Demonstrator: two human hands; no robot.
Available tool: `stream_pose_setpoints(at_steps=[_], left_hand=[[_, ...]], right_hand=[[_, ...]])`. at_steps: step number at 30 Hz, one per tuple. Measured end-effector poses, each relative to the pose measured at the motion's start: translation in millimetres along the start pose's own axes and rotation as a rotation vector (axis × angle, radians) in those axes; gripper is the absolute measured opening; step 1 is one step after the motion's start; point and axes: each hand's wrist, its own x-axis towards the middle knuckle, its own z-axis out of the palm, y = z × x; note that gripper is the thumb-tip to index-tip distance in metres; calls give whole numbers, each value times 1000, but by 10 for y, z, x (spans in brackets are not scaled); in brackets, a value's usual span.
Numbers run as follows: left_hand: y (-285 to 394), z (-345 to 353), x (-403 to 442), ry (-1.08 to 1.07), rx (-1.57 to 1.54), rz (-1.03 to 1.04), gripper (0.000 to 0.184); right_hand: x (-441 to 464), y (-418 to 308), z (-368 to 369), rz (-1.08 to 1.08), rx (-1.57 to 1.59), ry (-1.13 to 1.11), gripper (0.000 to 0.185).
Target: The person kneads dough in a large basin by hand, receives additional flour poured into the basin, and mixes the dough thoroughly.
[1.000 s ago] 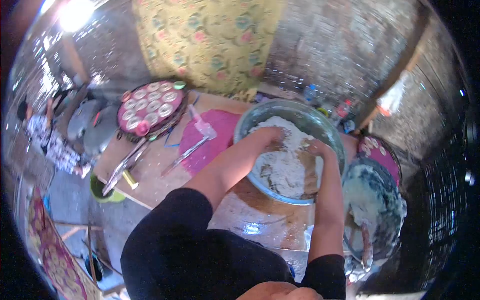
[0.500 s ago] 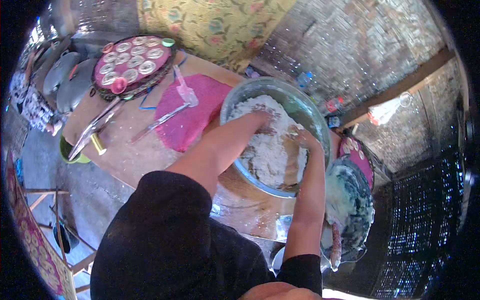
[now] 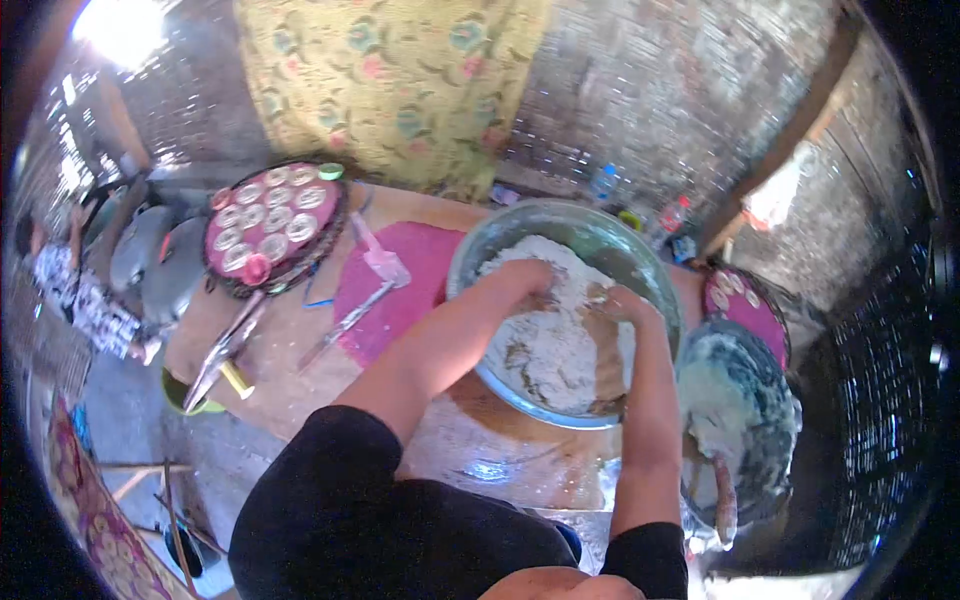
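Observation:
A wide metal basin (image 3: 650, 262) holds a crumbly white floury mixture (image 3: 545, 345). My left hand (image 3: 532, 278) is pushed into the mixture on the far side, its fingers mostly buried. To its right, my right hand (image 3: 622, 303) is dusted white, its fingers curled down into the same mixture; their tips are hidden. Just left of the basin lies a pink cloth (image 3: 410, 255), with a pink-and-white spatula-like tool (image 3: 385, 262) on it.
A round pink-topped tray (image 3: 265, 215) of white coiled pieces stands at the table's left. Beside it lie long tongs-like sticks (image 3: 225, 350). Right of the basin are a pan of pale batter (image 3: 725, 400) with a long handle, another pink tray (image 3: 765, 325) and bottles (image 3: 604, 182).
The whole view has shifted, so the table appears lower and farther right. Both hands stay in the mixture; the left has sunk deeper, its floury fingers now less visible.

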Motion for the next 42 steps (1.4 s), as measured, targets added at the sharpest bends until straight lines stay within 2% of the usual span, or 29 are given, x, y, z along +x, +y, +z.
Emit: stream_pose_setpoints(at_steps=[1,3,4,5,6,7,8,10,11,13,16,17,22,30,38,40,41,42], left_hand=[[-110,120,185,22,80,60,49],[-64,62,193,16,220,155,53],[57,-50,98,-16,279,193,55],[-149,140,401,24,292,282,54],[-407,331,652,63,308,374,52],[-431,312,565,74,309,342,52],[-369,254,411,89,222,262,51],[-123,96,66,123,43,112,49],[-15,42,-59,142,-49,43,48],[34,36,-111,171,-148,-39,47],[73,-27,-31,114,-4,-21,44],[67,-34,-53,114,-9,-28,45],[74,-65,-94,121,-29,-46,47],[130,-30,-92,102,-47,-35,49],[190,-127,-216,-95,-44,-106,52],[130,-50,-125,28,72,80,56],[49,3,-55,167,165,236,60],[-107,81,127,155,171,254,60]], right_hand=[[-18,-26,19,17,2,37,24],[111,266,223,-4,21,12,47],[102,227,184,50,35,-16,44],[67,179,130,108,51,-43,42],[43,223,153,-54,96,64,39],[36,292,187,-216,144,166,36],[60,341,209,-245,142,164,36],[134,384,242,-95,-21,45,40],[139,338,216,-116,-27,43,40],[92,256,130,136,5,-152,49],[243,550,319,-18,-62,-150,58],[112,371,205,-24,-77,-44,61],[247,646,314,-84,-99,-54,55],[273,488,310,-55,-72,-70,42],[450,685,596,-6,82,-84,32],[138,242,280,67,91,10,32],[169,294,276,89,99,15,32],[240,373,316,11,-12,-28,32]])
